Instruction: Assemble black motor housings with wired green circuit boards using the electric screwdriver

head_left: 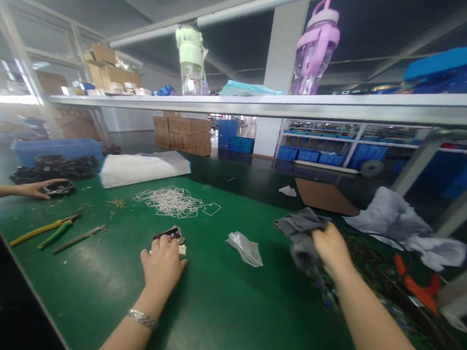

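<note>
My left hand (162, 265) rests on the green table (216, 312), its fingers curled on a small dark part (169, 235) with a white bit beside it. My right hand (331, 248) is closed around a grey cloth (300, 227), held just above the table's right side. A crumpled clear plastic bag (246, 248) lies between the two hands. Farther back lies a tangle of thin white rings (171, 201).
Another person's hand (36, 187) at far left touches a dark part by a black pile (53, 169). Yellow-green pliers (43, 230) and a thin tool (81, 237) lie left. A white bag (144, 169), brown cardboard (323, 196), pale cloth (406, 224) and an orange tool (415, 286) are around. A shelf (302, 104) carries bottles.
</note>
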Demonstrator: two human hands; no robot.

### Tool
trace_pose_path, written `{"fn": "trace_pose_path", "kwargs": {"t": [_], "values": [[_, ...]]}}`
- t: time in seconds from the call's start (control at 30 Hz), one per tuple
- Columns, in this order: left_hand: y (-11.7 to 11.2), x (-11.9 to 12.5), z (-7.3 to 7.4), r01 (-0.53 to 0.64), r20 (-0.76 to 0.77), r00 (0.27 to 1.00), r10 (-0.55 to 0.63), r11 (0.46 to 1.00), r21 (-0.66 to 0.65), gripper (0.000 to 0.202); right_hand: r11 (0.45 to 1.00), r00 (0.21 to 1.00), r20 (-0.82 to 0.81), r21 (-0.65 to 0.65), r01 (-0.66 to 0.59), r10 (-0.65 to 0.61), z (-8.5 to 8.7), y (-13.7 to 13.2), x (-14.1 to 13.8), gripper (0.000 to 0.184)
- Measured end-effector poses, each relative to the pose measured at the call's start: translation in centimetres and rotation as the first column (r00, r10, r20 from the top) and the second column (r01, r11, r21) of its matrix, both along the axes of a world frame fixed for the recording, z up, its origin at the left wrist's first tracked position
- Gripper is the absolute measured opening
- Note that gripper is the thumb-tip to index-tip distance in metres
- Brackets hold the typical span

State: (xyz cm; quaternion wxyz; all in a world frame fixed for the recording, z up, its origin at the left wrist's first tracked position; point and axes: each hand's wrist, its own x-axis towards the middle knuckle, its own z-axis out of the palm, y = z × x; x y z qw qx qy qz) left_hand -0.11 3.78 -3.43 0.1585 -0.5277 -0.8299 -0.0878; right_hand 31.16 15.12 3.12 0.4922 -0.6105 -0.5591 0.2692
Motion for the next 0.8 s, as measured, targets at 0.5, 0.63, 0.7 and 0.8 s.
{"fn": "trace_pose_path", "kwargs": {"t": [0.5,0.63,0.7,0.8], "values": [[0.5,-4.9,-0.1,0.096,0.704,0.711,-0.002,0.991,-0.094,0.027,0.996,0.962,0.258,-0.012,-0.085,0.085,-4.9,-5.9,2.7,0.030],[-0.9,-1.3,-0.1,0.084,0.978,0.180,-0.108,0.992,0.094,0.037,0.991,0.906,0.403,0.018,0.136,-0.131,-5.8,-6.8,9.2,0.026],[-1.8,0.7,-0.3,0.085,0.987,-0.138,-0.080,0.992,0.093,0.041,0.970,0.864,0.447,0.037,0.241,-0.232,-5.9,-7.1,12.2,0.026],[-2.6,3.2,-0.4,0.138,0.918,-0.397,0.005,0.989,0.054,0.041,0.931,0.811,0.471,0.068,0.359,-0.347,-5.9,-7.8,15.4,0.026]]}}
